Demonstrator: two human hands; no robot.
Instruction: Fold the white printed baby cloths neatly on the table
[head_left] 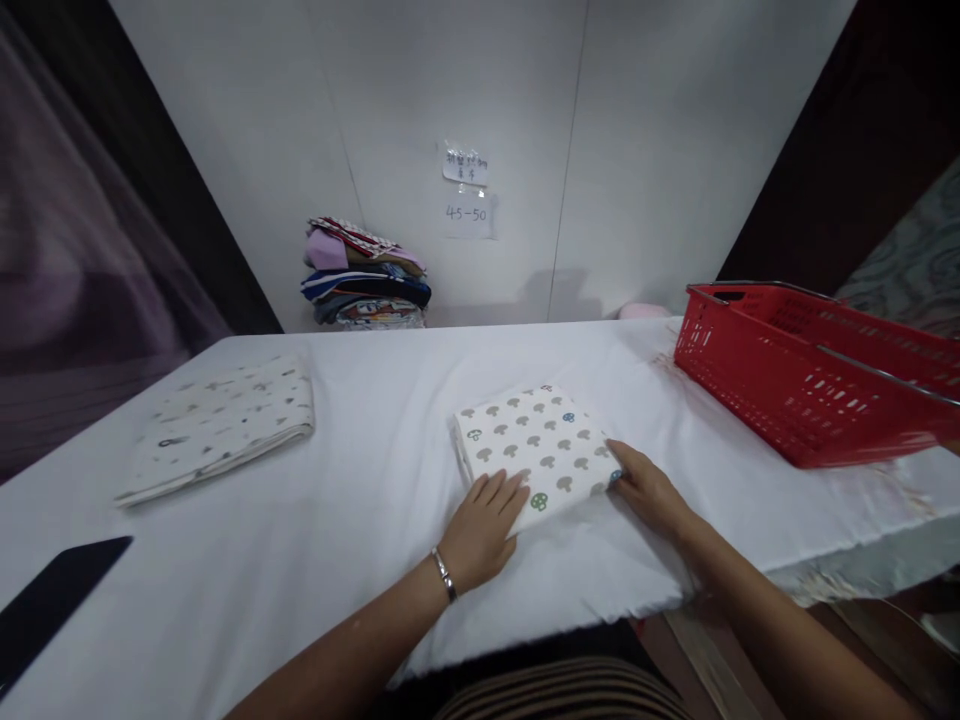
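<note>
A folded white cloth [536,450] printed with grey mushrooms, and a few green and blue ones, lies flat on the table in front of me. My left hand [484,530], with a silver bracelet at its wrist, rests on the cloth's near left corner with the fingers stretched out over the top. At the right corner, my right hand [649,490] grips the edge of the cloth; part of its fingers is hidden. Further left lies a second folded white cloth [232,420] with a small scattered print, apart from both hands.
A white sheet covers the table [375,480]. On the right stands a red plastic basket [787,380] with metal handles. Several folded fabrics form a stack [366,275] beyond the far edge. A dark flat object [60,605] lies at the near left. Paper labels [469,190] hang on the wall.
</note>
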